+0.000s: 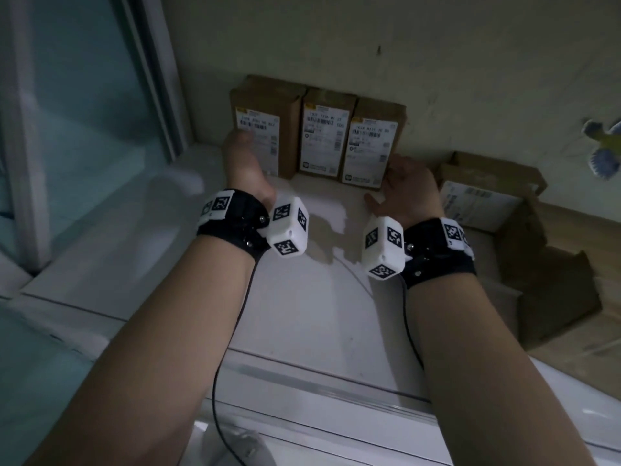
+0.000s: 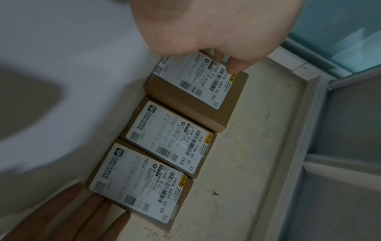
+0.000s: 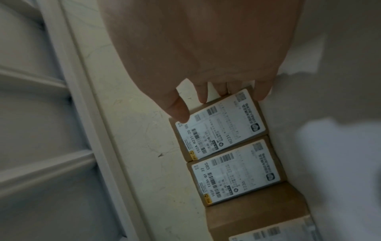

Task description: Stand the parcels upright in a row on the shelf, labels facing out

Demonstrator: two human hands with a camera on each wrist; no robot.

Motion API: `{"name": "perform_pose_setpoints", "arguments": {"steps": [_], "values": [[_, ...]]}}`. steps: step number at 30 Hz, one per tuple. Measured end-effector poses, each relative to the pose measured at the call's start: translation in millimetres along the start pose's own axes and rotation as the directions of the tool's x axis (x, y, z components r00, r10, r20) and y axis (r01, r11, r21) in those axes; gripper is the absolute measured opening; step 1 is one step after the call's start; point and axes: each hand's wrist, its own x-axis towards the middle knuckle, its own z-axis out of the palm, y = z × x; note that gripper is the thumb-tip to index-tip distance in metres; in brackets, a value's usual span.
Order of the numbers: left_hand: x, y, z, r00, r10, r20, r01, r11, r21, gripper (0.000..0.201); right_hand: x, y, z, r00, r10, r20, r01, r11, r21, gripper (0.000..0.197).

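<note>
Three brown parcels with white labels facing out stand upright, side by side, against the wall on the white shelf (image 1: 319, 297): the left parcel (image 1: 265, 129), the middle parcel (image 1: 324, 136) and the right parcel (image 1: 371, 146). My left hand (image 1: 240, 146) touches the left parcel's (image 2: 195, 91) outer edge, with a fingertip (image 2: 235, 68) on its label. My right hand (image 1: 406, 176) lies with straight, spread fingers (image 3: 203, 96) against the outer side of the right parcel (image 3: 220, 127). Neither hand curls round a parcel.
Another labelled parcel (image 1: 484, 203) lies flat, label up, to the right of the row. Torn brown cardboard (image 1: 554, 297) lies nearer on that side. A glass pane with a white frame (image 1: 84, 112) stands at the left. The shelf's front edge (image 1: 336, 375) is near my forearms.
</note>
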Motion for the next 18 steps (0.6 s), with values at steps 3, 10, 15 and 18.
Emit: {"name": "perform_pose_setpoints", "arguments": {"steps": [3, 10, 15, 18], "values": [[-9.0, 0.0, 1.8, 1.0, 0.003, -0.013, -0.004, 0.999, -0.039, 0.007, -10.3, -7.7, 1.0, 0.998, -0.051, -0.047, 0.05, 0.998, -0.022, 0.063], [-38.7, 6.9, 13.6, 0.996, -0.079, -0.05, 0.077, 0.996, -0.037, 0.026, -44.7, -42.9, -1.5, 0.994, -0.073, -0.078, 0.072, 0.997, -0.019, 0.075], [-76.3, 5.0, 29.0, 0.972, -0.167, 0.164, 0.169, 0.986, -0.003, 0.026, -60.0, -42.9, -13.1, 0.998, -0.058, -0.018, 0.059, 0.995, 0.082, 0.064], [-99.2, -2.8, 41.1, 0.944, -0.208, 0.256, 0.189, 0.977, 0.097, 0.02, -88.8, -30.8, -35.3, 0.998, -0.055, 0.028, 0.044, 0.957, 0.287, 0.041]]}}
